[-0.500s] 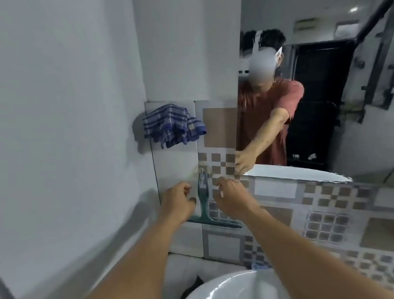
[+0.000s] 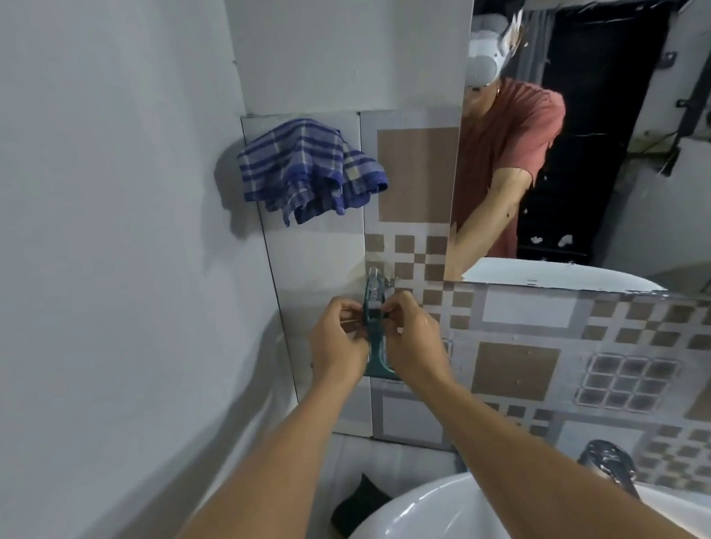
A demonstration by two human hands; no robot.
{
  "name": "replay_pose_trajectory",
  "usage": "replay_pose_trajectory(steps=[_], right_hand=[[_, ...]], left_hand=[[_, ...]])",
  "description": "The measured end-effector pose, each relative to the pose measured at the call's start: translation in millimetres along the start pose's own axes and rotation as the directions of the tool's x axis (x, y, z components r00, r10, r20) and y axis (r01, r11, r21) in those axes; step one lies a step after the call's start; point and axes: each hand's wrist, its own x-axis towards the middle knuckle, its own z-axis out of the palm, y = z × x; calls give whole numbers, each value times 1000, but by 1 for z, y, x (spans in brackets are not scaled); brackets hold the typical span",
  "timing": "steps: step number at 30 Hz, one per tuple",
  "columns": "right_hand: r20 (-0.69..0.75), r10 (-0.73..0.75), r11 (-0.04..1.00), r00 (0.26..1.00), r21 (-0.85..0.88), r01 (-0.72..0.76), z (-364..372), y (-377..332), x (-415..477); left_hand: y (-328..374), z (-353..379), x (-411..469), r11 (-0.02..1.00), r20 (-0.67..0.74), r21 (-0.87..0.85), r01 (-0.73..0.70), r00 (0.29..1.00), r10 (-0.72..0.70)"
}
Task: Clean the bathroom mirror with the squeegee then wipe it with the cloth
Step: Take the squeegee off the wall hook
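Observation:
A teal squeegee [image 2: 373,310] hangs handle-up on the tiled wall, left of the mirror [image 2: 615,129]. My left hand [image 2: 337,338] and my right hand [image 2: 412,337] are both closed on its handle from either side, and they hide its middle. The blade end shows just below my hands. A blue checked cloth [image 2: 307,171] hangs on the wall above, apart from both hands. The mirror shows a person in a red shirt.
A white basin [image 2: 416,524] lies below my arms, with a dark tap [image 2: 607,466] at its right. A plain grey wall closes in on the left. Patterned tiles run under the mirror. A dark object [image 2: 355,507] lies on the floor left of the basin.
Both hands have closed in on the squeegee handle from either side. The view has tipped down and moved closer to the wall.

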Motion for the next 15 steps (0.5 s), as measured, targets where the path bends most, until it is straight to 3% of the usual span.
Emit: replay_pose_trajectory(steps=[15], right_hand=[[-37, 29, 978, 999, 210, -21, -10, -19, -2]], left_hand=[[11, -14, -3, 988, -6, -121, -97, 995, 96]])
